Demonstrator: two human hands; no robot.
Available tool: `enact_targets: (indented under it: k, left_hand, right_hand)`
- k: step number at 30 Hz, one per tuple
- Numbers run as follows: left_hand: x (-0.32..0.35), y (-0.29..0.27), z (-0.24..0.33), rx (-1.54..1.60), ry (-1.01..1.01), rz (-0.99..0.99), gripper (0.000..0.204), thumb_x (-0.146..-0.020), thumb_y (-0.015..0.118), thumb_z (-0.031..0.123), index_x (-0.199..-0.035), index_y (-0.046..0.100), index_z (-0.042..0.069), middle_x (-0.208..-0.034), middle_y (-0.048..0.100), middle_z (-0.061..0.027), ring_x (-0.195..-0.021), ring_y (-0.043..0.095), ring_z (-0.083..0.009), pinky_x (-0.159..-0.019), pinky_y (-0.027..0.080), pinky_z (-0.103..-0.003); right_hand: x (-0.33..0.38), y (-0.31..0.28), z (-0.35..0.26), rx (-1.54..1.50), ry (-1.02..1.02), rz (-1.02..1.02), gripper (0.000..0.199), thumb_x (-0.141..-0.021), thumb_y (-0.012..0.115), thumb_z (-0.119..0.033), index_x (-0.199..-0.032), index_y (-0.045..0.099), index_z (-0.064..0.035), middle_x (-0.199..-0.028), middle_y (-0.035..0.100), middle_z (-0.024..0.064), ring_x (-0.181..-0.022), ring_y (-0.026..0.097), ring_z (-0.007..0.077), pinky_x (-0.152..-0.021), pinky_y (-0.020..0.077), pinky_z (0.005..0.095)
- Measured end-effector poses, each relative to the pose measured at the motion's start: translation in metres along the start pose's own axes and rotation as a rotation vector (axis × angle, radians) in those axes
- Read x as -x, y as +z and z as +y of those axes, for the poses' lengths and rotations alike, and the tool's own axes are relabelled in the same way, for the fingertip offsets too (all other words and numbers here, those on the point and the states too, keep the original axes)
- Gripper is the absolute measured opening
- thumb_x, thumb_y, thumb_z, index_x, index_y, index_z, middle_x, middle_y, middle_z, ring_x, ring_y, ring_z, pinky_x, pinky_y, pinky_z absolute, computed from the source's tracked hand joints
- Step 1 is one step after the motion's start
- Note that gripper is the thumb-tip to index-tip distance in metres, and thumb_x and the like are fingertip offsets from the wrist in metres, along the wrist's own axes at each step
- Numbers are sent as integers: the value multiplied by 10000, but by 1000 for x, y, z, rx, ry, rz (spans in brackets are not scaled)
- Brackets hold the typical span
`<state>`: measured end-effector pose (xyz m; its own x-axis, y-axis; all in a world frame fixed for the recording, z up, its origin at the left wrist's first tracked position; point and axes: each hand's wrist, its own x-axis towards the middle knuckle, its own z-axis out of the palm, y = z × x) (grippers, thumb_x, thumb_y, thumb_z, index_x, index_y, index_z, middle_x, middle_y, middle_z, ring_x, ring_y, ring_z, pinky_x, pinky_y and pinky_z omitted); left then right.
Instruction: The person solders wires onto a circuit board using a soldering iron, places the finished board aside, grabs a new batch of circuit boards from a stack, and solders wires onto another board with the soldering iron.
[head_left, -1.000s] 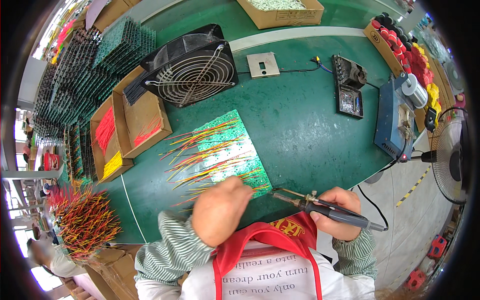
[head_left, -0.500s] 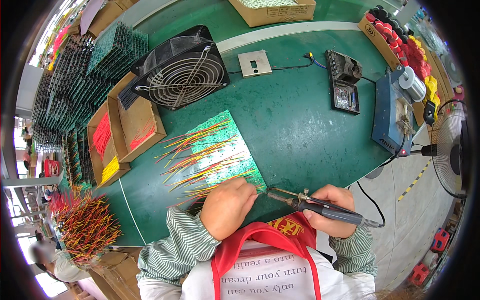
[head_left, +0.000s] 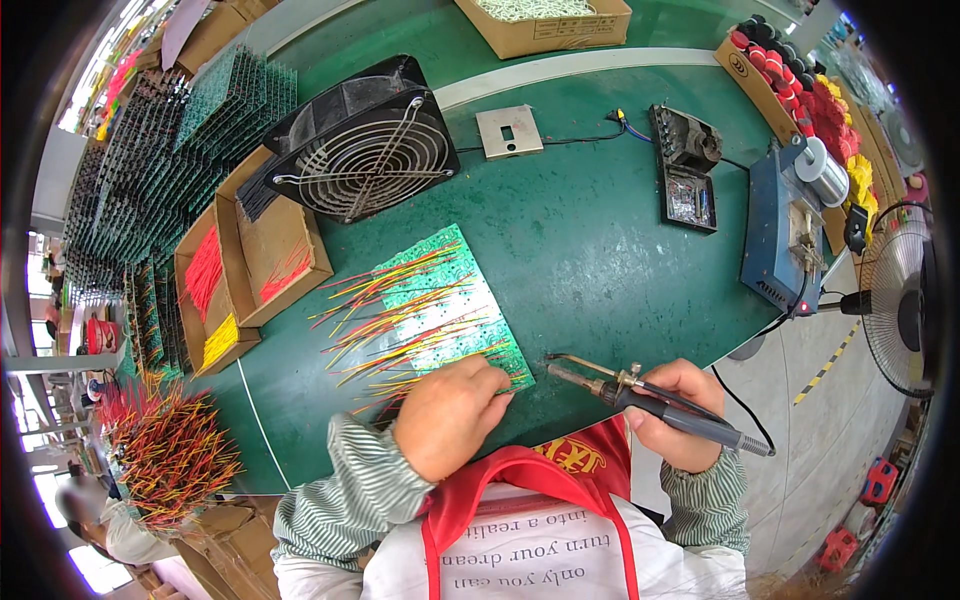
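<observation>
A green circuit board (head_left: 447, 310) lies on the bench with rows of red and yellow wires (head_left: 400, 327) sticking out past its left side. My left hand (head_left: 450, 415) rests at the board's near edge, its fingers closed together; whatever they pinch is hidden under them. In my right hand (head_left: 680, 415) is a soldering iron (head_left: 660, 410) with a thin solder feed tube along it. The iron's tip points left and stands clear of the board's near right corner.
Beyond the board stands a black fan (head_left: 365, 150). Cardboard boxes (head_left: 290, 235) of wires sit at the left, near a large wire bundle (head_left: 170, 455) and stacked boards (head_left: 150, 170). At the right are a blue solder feeder (head_left: 775, 230) and a black tool holder (head_left: 690, 165).
My right hand has drawn the soldering iron to the right, away from the board's near corner. My left hand has shifted slightly left and stays closed at the board's edge.
</observation>
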<state>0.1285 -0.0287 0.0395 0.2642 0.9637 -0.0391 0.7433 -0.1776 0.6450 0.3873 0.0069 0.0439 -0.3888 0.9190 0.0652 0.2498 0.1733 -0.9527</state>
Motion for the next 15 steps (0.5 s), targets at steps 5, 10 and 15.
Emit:
enact_targets:
  k: [5,10,15]
  left_hand:
    - [-20,-52,-31,-179,-50,246,172,-745,686,64,-897,626,10,-764,583,-97,-652,578,-223,-608,476,-320]
    - [-45,-80,-96,-397,-31,88,298,-771,674,191,-1003,625,10,-881,597,-160,-826,585,-334,-750,470,-393]
    - [-35,-94,-93,34,-194,-102,262,-804,700,182,-929,547,9,-774,598,-90,-715,599,-170,-645,477,-288]
  right_hand:
    - [-2,1,8,-57,24,77,203,-719,714,-89,-825,564,-3,-684,628,44,-567,576,88,-530,452,234]
    - [-1,4,8,-163,140,157,200,-734,707,-71,-839,555,8,-664,609,44,-572,574,90,-536,456,233]
    - [-1,1,-2,-203,113,207,172,-737,673,-17,-842,542,19,-655,600,54,-567,584,103,-533,465,238]
